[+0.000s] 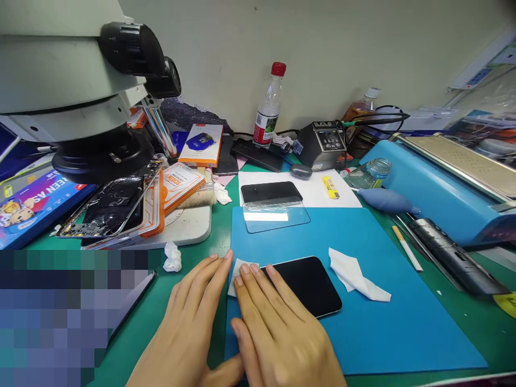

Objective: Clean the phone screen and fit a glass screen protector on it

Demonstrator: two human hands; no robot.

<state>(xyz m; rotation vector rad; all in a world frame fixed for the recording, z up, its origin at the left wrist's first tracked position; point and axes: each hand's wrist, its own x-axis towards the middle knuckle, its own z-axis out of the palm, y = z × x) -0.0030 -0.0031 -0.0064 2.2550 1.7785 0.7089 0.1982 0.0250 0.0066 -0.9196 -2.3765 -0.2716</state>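
A black-screened smartphone (308, 285) lies face up on the blue mat (403, 333), partly hidden under my right hand (278, 322). The fingers of that hand are together and press a white wipe (237, 279) against the phone's left end. My left hand (189, 317) is beside it on the left, its fingers stretched out and holding nothing; the fingertips are close to the wipe's edge. To the right of the phone a second, crumpled white wipe (357, 274) rests on the mat. Behind, a clear glass screen protector (276, 216) overlaps another black phone (272, 192).
A microscope (76, 97) overhangs the left side, above opened phone parts (116, 199) and orange boxes (183, 185). A plastic bottle (268, 110) stands by the wall. On the right are a blue machine (435, 188), a blower bulb (385, 200), tweezers and a cigarette (406, 248).
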